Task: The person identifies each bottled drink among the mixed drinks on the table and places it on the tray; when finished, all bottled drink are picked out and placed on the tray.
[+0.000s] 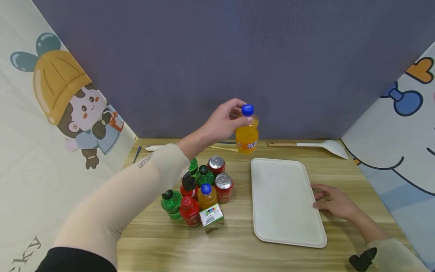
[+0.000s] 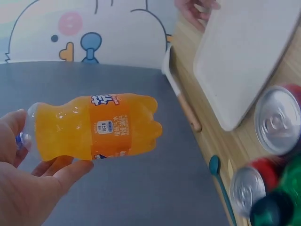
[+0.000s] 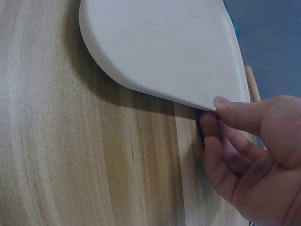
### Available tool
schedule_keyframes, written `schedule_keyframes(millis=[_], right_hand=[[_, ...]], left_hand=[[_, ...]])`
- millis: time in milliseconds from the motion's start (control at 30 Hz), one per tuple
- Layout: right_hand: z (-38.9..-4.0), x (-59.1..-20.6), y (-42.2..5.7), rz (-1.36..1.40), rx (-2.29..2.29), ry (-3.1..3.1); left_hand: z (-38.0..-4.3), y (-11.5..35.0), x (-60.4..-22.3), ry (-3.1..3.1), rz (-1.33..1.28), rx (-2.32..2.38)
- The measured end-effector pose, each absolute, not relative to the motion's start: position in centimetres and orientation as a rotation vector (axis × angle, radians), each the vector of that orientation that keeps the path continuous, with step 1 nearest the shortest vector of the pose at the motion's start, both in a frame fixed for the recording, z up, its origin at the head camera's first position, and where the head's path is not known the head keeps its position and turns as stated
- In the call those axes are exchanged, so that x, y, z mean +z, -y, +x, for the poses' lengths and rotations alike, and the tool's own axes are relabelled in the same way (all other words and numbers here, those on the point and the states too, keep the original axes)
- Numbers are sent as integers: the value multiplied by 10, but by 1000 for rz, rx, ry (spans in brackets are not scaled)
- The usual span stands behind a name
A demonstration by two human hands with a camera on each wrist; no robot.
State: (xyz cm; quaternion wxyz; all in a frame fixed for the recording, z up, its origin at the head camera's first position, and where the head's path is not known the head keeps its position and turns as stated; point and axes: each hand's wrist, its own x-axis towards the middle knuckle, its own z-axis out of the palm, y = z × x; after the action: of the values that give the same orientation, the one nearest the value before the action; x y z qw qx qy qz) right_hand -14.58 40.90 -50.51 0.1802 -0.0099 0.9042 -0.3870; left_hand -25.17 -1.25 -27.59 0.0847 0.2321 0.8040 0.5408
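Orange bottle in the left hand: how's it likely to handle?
Probably heavy for its size: the orange bottle looks liquid-filled almost to the neck. Likely apt to swing or tip in the grip, since the left hand holds it up near the blue cap. Its rounded body would probably roll if laid down.

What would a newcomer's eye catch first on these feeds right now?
Probably the blue-capped orange drink bottle, held up by the left hand against the dark back wall. Next, the large white tray on the wooden table, its right edge pinched by the right hand. To the tray's left, a tight cluster of colourful drinks stands out.
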Motion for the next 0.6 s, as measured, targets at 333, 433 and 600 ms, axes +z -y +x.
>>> schedule_keyframes(millis=[333, 433, 600], right_hand=[[-145, -507, -410, -12, -1094, -2555], [-145, -506, -409, -7, -1102, -2544], [-148, -502, -407, -3, -1072, -2552]], left_hand=[[-267, -40, -300, -2440, 647, 1530], [-270, -54, -309, -2435, 648, 1519], [-273, -73, -326, -2424, 618, 1522]])
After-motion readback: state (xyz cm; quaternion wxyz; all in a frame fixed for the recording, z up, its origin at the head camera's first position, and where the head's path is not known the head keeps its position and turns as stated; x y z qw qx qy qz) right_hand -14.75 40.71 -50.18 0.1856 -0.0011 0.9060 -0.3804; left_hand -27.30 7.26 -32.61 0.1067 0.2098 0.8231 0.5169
